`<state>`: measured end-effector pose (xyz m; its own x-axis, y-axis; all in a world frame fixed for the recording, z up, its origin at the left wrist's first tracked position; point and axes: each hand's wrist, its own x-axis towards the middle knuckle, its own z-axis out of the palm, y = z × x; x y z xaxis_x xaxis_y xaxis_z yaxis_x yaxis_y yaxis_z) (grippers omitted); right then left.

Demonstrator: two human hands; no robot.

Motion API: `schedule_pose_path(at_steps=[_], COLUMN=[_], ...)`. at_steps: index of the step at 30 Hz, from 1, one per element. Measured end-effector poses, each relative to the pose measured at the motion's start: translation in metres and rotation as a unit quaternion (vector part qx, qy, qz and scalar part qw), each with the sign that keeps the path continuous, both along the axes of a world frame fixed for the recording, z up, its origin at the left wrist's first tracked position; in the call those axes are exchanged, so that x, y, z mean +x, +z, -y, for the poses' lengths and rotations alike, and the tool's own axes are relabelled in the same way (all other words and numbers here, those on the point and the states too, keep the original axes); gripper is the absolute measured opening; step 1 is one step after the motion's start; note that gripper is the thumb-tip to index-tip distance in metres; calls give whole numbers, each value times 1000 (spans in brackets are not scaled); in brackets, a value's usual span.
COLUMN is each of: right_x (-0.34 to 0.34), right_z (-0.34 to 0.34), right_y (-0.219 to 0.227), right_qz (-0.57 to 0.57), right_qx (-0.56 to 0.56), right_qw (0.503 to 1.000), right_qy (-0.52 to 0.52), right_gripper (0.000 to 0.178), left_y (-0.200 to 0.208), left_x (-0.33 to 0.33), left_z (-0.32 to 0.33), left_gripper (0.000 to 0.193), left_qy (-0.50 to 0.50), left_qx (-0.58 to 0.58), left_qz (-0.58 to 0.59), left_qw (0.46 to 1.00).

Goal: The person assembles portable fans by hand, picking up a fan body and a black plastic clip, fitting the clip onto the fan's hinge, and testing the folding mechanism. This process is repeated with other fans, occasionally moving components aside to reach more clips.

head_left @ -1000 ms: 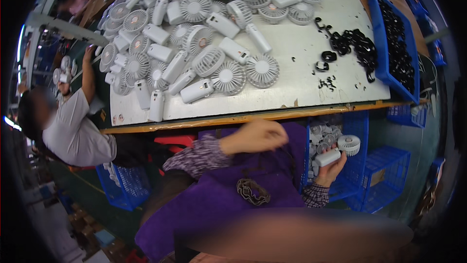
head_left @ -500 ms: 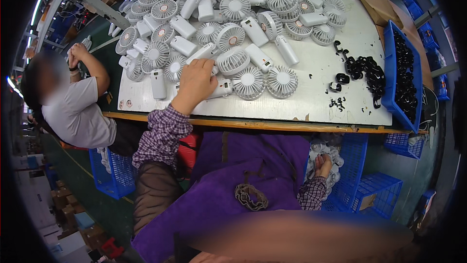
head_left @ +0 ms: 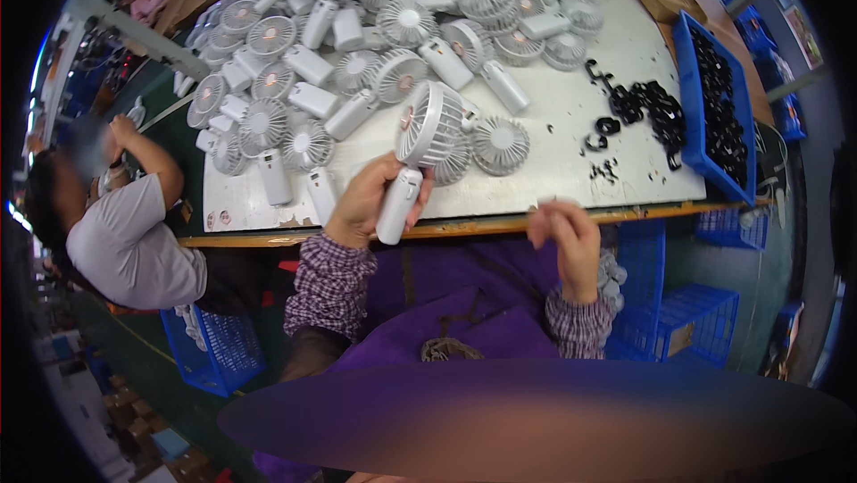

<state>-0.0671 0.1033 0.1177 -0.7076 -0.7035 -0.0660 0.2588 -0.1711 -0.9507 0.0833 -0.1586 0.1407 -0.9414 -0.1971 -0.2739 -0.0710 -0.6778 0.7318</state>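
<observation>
My left hand (head_left: 361, 204) grips the handle of a white handheld fan (head_left: 418, 148) and holds it up over the near edge of the white table (head_left: 571, 170). The fan's round grille faces right and away from me. My right hand (head_left: 564, 235) hovers at the table's front edge, fingers pinched together; whether something small sits between them I cannot tell. A large heap of white handheld fans (head_left: 357, 63) covers the table's far and left part. Loose black clips (head_left: 638, 112) lie to the right of the heap.
A blue bin (head_left: 719, 117) of black parts stands at the table's right edge. Blue crates (head_left: 683, 313) sit below the table to my right, another blue basket (head_left: 210, 349) to my left. A person in a grey shirt (head_left: 125, 233) works at the left.
My left hand has picked a fan off the heap and drawn it toward me. My right hand rose from the crate below to the table's edge.
</observation>
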Motion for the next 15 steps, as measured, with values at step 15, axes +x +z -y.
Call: schedule_pose_path(at_steps=[15], right_x=[-34], right_z=[7], right_y=[28], right_qz=[-66], right_qx=[55], right_qw=[986], right_qy=[-145], right_gripper=[24], left_y=[-23], left_x=[-59], left_z=[-103], left_gripper=[49], left_qy=[-304], left_qx=[-205], left_qz=[17], left_qw=[930])
